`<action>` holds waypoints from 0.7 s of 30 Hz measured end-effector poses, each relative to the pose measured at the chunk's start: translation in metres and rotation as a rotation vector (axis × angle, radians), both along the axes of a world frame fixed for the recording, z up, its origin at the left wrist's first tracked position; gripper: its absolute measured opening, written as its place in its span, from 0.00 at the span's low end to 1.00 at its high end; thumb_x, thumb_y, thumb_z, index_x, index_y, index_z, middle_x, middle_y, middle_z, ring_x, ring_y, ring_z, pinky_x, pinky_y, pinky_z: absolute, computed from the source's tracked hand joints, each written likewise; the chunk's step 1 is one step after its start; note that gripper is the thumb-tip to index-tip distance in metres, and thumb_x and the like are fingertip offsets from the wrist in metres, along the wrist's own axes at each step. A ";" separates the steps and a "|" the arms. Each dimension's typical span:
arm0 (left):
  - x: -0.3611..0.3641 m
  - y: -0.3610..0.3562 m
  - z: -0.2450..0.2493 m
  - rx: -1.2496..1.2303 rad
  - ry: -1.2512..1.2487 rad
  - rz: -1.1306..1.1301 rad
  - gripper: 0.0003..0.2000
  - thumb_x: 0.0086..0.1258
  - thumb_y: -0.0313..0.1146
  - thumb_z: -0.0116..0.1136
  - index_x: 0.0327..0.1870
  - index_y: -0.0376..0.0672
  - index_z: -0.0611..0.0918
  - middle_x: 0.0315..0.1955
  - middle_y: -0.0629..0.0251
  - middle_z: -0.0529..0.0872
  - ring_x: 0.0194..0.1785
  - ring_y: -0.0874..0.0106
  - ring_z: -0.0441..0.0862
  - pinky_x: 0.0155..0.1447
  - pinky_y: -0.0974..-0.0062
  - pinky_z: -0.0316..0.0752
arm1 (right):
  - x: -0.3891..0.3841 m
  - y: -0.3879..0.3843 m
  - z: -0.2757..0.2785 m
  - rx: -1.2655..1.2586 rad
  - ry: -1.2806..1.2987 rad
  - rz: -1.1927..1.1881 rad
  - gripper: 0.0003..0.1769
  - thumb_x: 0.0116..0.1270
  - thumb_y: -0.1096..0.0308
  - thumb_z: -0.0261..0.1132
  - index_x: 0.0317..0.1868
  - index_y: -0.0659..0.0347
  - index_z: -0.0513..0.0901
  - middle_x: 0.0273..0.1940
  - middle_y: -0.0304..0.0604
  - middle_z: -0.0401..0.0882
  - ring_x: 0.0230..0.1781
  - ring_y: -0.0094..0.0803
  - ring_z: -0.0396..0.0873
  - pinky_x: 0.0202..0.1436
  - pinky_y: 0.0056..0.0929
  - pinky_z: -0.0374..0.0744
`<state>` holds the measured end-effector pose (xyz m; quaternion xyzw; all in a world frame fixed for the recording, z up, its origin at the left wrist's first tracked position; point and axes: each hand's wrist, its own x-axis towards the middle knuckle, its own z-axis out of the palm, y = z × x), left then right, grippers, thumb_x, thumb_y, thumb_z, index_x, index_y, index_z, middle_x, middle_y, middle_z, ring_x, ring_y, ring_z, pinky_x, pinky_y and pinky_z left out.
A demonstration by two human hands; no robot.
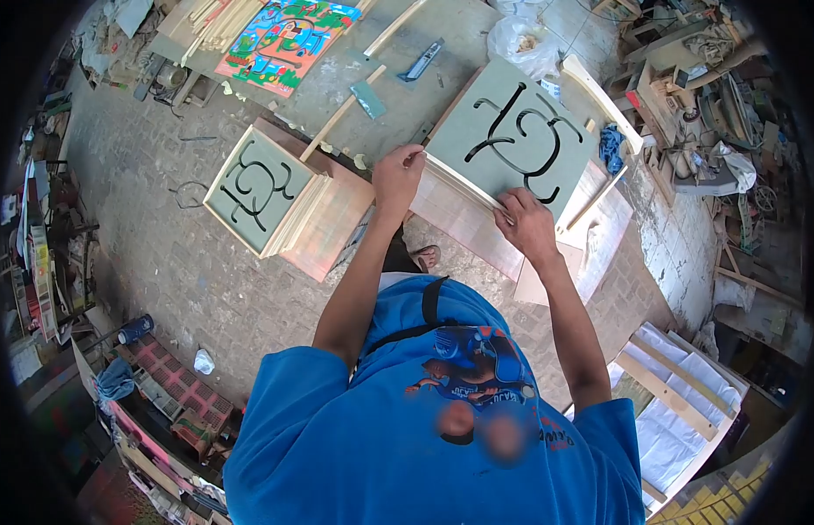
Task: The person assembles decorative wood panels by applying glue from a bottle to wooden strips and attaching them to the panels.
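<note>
The left hand point(398, 181) is nearly closed, thumb and fingertips pinched at one end of a thin, pale wooden strip point(462, 185) that lies along the near edge of a square grey-green board with black curved lines point(516, 131). The right hand point(527, 225) is partly closed, its bent fingers on the strip near its other end; whether they grip it or only press it is hard to tell from above. The board lies on a worn grey-green surface point(391, 115), slightly turned, the strip on the side nearest the person. Beyond the left hand, a blue utility knife point(422, 60) lies near a small green rectangular block point(367, 100), which touches a long pale wooden stick point(341, 115). Left of the hands, a smaller wood-framed green panel with black curves point(256, 189) sits beside layered pale wooden edges point(299, 214). A bright multicoloured illustrated board point(289, 44) lies at the far left of the surface, and a translucent plastic bag point(522, 45) lies beyond the square board
</note>
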<state>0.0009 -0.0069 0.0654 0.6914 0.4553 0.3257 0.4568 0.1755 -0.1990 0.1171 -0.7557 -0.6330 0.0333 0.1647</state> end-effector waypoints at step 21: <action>0.000 0.003 -0.001 -0.016 0.001 -0.101 0.11 0.66 0.31 0.62 0.45 0.36 0.86 0.34 0.61 0.89 0.35 0.74 0.84 0.44 0.78 0.77 | 0.010 -0.121 -0.040 0.334 0.951 -0.910 0.11 0.65 0.74 0.56 0.42 0.70 0.82 0.35 0.43 0.82 0.35 0.28 0.79 0.43 0.25 0.77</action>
